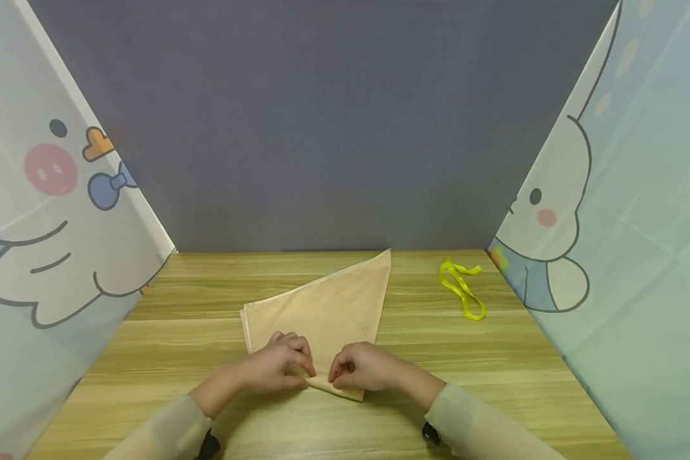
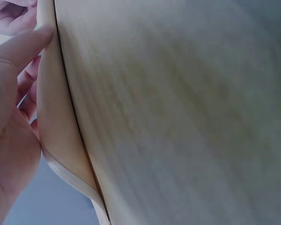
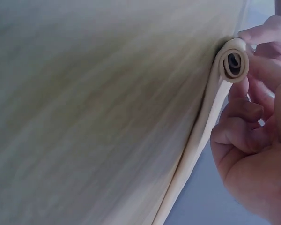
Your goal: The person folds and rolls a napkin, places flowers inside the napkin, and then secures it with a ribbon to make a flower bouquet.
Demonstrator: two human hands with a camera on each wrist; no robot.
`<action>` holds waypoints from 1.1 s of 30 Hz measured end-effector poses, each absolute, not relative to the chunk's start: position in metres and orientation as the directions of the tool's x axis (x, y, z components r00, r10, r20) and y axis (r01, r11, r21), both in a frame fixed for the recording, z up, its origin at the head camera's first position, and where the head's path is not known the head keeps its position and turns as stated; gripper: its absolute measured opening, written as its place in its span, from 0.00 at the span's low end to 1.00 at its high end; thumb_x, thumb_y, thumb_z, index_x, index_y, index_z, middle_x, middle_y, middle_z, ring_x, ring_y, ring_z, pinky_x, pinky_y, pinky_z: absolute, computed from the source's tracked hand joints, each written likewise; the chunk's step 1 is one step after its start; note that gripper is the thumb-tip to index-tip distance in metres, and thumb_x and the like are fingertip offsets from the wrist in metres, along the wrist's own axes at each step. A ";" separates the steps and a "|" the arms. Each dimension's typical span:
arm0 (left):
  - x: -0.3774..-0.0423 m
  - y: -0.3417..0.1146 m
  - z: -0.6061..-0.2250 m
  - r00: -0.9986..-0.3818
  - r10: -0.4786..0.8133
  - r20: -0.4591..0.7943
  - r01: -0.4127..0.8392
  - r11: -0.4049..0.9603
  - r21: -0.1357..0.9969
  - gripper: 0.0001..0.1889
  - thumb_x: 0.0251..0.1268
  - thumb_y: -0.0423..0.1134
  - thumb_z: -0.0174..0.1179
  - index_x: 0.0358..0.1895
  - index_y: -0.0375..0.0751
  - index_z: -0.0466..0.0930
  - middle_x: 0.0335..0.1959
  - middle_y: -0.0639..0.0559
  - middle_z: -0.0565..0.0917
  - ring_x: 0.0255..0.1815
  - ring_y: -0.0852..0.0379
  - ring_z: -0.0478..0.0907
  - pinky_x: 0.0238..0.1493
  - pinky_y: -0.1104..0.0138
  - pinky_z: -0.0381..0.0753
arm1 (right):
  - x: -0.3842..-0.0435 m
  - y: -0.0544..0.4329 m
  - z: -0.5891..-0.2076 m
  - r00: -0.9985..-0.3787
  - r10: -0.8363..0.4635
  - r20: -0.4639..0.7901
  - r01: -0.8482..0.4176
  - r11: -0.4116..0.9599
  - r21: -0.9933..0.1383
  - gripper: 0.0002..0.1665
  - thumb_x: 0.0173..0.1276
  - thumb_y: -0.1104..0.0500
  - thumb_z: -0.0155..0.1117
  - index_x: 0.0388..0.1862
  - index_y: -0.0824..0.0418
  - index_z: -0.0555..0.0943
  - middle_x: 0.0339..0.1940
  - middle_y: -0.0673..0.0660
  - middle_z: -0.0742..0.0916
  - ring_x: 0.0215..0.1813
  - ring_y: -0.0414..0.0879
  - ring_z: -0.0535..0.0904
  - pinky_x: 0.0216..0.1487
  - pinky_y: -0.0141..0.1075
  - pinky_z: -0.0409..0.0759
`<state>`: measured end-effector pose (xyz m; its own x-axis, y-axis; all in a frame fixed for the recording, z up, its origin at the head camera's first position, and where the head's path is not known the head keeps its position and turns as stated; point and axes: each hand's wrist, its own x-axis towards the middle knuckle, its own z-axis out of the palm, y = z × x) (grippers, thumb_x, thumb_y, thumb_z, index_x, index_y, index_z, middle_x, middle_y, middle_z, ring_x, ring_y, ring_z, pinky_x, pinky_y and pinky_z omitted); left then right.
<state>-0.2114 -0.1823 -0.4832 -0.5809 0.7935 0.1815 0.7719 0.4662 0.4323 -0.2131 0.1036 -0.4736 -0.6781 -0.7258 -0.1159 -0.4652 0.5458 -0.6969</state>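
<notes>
A beige cloth (image 1: 328, 306), folded in layers, lies on the wooden table with one pointed corner reaching toward the back. Its near edge is curled into a narrow roll (image 1: 345, 391). My left hand (image 1: 278, 365) pinches the left part of this roll between thumb and fingers; in the left wrist view the thumb (image 2: 30, 44) presses on the cloth (image 2: 58, 108). At the roll's right part, my right hand (image 1: 370, 366) pinches it with thumb and fingertips. The right wrist view shows the spiral end of the roll (image 3: 244, 61) beside the fingers.
A yellow ribbon (image 1: 462, 291), looped and knotted, lies at the back right of the table (image 1: 466, 390). A dark grey panel (image 1: 322, 128) stands behind. Cartoon-printed curtains hang at the left (image 1: 11, 191) and right (image 1: 638, 255).
</notes>
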 end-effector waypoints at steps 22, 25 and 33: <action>-0.198 -0.161 -0.483 -0.515 0.835 0.192 0.821 0.417 0.390 0.04 0.74 0.49 0.74 0.44 0.58 0.94 0.40 0.73 0.85 0.45 0.75 0.69 0.51 0.72 0.62 | -0.198 0.116 -0.467 -0.628 -0.768 -0.125 -0.594 0.577 -0.561 0.11 0.70 0.50 0.83 0.36 0.45 0.85 0.31 0.36 0.81 0.33 0.26 0.73 0.38 0.24 0.76; -0.200 -0.161 -0.482 -0.525 0.835 0.164 0.789 0.405 0.461 0.06 0.78 0.48 0.70 0.44 0.55 0.95 0.40 0.72 0.87 0.44 0.77 0.74 0.52 0.75 0.72 | -0.199 0.118 -0.467 -0.620 -0.778 -0.102 -0.607 0.558 -0.565 0.08 0.73 0.51 0.80 0.36 0.46 0.86 0.31 0.34 0.82 0.33 0.25 0.74 0.38 0.23 0.77; -0.207 -0.161 -0.481 -0.683 0.731 -0.013 0.511 0.490 0.706 0.06 0.79 0.42 0.69 0.47 0.49 0.94 0.42 0.63 0.92 0.41 0.74 0.82 0.43 0.73 0.85 | -0.206 0.123 -0.470 -0.645 -0.758 -0.102 -0.564 0.561 -0.606 0.04 0.79 0.53 0.74 0.40 0.49 0.90 0.34 0.36 0.88 0.36 0.26 0.78 0.42 0.26 0.80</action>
<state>-0.2066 -0.1610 -0.4806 -0.6826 0.7306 -0.0134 0.5108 0.4902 0.7063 -0.2060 0.1225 -0.4696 -0.6448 -0.7576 -0.1018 -0.5638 0.5613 -0.6059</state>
